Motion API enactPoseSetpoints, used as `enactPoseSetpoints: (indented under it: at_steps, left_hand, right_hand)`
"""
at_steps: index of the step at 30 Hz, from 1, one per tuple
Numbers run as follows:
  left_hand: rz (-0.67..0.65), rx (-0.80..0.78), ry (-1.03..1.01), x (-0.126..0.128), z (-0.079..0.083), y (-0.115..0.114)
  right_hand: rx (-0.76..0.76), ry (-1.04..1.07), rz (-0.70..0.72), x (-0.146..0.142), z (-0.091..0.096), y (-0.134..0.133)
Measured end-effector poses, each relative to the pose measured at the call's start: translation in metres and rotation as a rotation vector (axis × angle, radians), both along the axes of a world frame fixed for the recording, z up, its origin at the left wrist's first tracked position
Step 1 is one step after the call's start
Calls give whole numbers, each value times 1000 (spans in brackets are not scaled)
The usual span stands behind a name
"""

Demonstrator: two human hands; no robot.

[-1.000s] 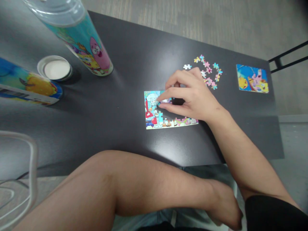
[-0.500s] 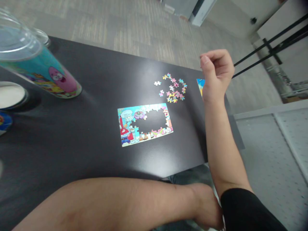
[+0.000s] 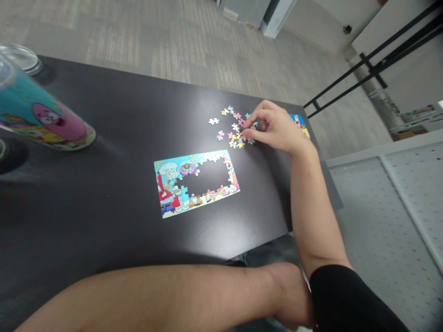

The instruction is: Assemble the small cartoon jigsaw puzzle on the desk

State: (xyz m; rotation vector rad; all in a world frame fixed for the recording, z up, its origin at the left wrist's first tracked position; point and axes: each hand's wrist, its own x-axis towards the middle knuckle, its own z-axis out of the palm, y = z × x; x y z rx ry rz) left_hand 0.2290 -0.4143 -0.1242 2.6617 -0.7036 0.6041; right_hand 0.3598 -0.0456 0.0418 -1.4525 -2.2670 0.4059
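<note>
My right hand point(image 3: 272, 128) reaches in over a loose cluster of jigsaw pieces point(image 3: 236, 141), coming from the right. Its thumb and index fingertips are slightly apart at the pieces, and I see nothing gripped between them. The hand covers part of the cluster. Nearer to me lies a jigsaw puzzle point(image 3: 169, 173) with its cartoon border joined and a gap in the middle showing the dark tabletop. My left forearm crosses the bottom of the view; my left hand point(image 3: 292, 295) rests by the right elbow, its fingers hidden.
A tall cartoon-printed canister point(image 3: 51, 117) stands on the dark table point(image 3: 114, 193) at left, with a clear round lid point(image 3: 22, 59) behind it. A colourful printed card point(image 3: 300, 124) lies partly behind my right hand. Black metal bars point(image 3: 372, 69) rise beyond the table's right end.
My right hand has come down and left from above the table's right end to the loose pieces, its fingers unfolding. The view has shifted slightly. My left arm stays across the front.
</note>
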Motion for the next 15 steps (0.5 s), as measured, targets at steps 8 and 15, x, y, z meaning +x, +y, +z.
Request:
enactPoseSetpoints:
  at_steps: [8,15]
  left_hand:
    - [27,10,33,-5,-4,-4]
    - [42,-9,-61,6,-12,-8]
  right_hand:
    - [-24,8,3,3,0,0]
    - [-192,87,77,-1,2,-1]
